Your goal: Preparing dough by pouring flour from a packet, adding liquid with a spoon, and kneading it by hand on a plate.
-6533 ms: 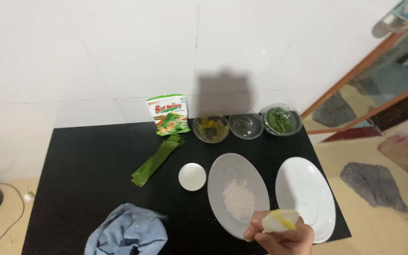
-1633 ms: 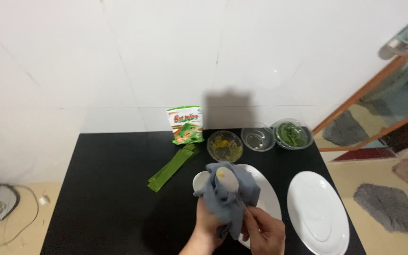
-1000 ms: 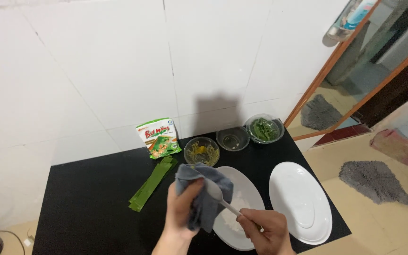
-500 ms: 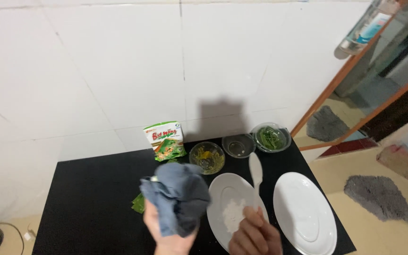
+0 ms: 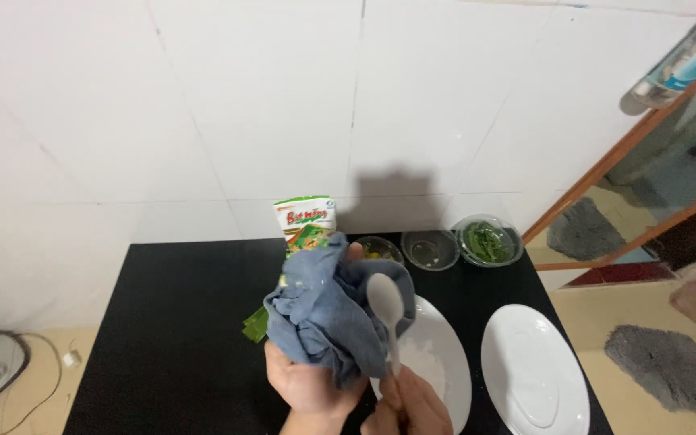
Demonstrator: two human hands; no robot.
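My left hand [image 5: 309, 388] grips a crumpled grey-blue cloth [image 5: 328, 310], raised above the black table [image 5: 171, 338]. My right hand [image 5: 412, 407] holds a white spoon [image 5: 387, 308] by its handle, bowl end up, right beside the cloth. Under them lies a white oval plate [image 5: 438, 362] with white powder on it. The cloth hides part of a green leaf strip [image 5: 254, 325] and a small yellow-filled bowl [image 5: 377, 248].
A second, bare white oval plate [image 5: 532, 377] lies to the right. At the table's back stand a green-and-white packet [image 5: 304, 219], a clear bowl [image 5: 430, 250] and a bowl of green pieces [image 5: 488, 242]. White tiled wall behind; mats on the floor right.
The cloth has risen higher and closer to the camera. The spoon has swung from right of the cloth to upright against it. The small white bowl is hidden now.
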